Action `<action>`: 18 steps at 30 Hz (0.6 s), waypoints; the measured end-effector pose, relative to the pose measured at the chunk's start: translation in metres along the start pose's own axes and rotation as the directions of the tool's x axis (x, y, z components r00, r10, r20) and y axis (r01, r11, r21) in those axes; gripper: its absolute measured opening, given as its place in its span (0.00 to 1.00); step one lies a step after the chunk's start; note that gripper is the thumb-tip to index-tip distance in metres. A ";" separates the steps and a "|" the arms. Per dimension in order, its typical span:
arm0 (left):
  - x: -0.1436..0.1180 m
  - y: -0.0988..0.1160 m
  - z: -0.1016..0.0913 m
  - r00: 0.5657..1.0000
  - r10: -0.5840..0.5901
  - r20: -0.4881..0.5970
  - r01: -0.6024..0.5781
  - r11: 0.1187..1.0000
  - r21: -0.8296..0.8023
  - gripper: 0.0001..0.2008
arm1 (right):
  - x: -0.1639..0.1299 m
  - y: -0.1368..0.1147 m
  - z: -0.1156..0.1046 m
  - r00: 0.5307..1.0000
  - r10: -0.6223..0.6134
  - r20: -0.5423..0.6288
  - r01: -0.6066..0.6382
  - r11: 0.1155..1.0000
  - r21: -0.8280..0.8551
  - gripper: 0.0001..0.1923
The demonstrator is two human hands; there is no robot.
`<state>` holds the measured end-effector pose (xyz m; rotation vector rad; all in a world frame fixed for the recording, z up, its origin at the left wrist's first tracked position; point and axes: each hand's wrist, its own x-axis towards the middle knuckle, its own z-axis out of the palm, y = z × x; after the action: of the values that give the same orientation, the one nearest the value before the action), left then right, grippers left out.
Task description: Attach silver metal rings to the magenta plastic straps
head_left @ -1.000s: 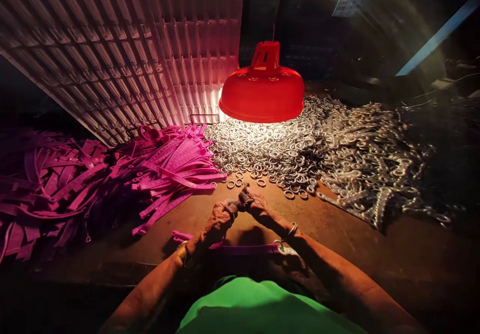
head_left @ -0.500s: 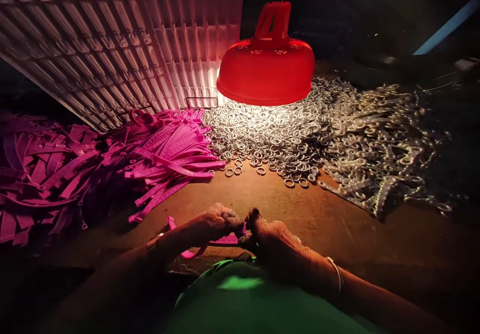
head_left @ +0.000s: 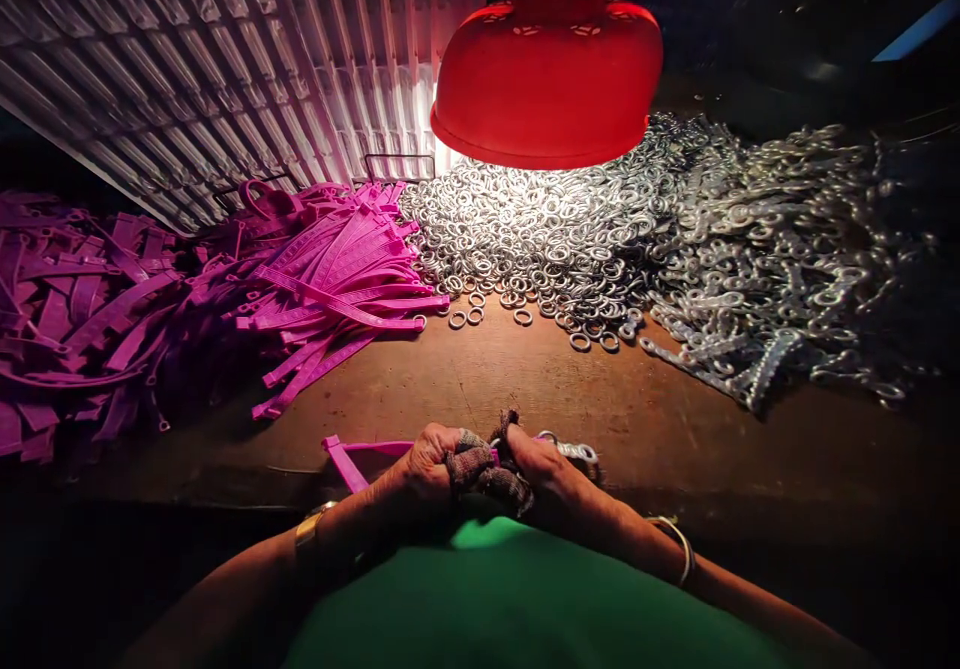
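Observation:
Both hands meet near the table's front edge, with cloth coverings on some fingers. My left hand (head_left: 439, 464) is closed on a pink strap (head_left: 346, 463), whose folded free end sticks out to the left. Pressed close beside it, my right hand (head_left: 534, 464) pinches the strap's other end between thumb and fingers. From behind the right hand pokes a silver metal link piece (head_left: 577, 452) with a ring, apparently gripped there too. The fingers hide where strap and metal come together.
A heap of pink straps (head_left: 337, 269) lies at left. Loose metal rings (head_left: 525, 239) are piled mid-table, with metal link pieces (head_left: 765, 279) to the right. A red lamp (head_left: 547, 89) hangs low over the rings. A ribbed translucent panel (head_left: 225, 69) stands behind the straps.
The view has shifted, so the piles and lamp sit higher. The silver link piece now shows beyond my right hand. The strap's free end has moved slightly left; both hands stay closed together.

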<state>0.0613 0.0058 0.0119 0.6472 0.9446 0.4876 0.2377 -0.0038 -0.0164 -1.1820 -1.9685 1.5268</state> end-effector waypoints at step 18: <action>0.058 -0.025 -0.007 0.918 0.311 0.247 -0.394 0.793 0.466 0.16 | -0.002 0.027 -0.044 0.989 -0.141 0.051 0.141 0.762 -0.632 0.15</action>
<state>0.0872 0.0265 -0.0419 1.3470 0.8008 0.5104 0.2817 0.0227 -0.0262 -1.2167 -2.6123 0.7794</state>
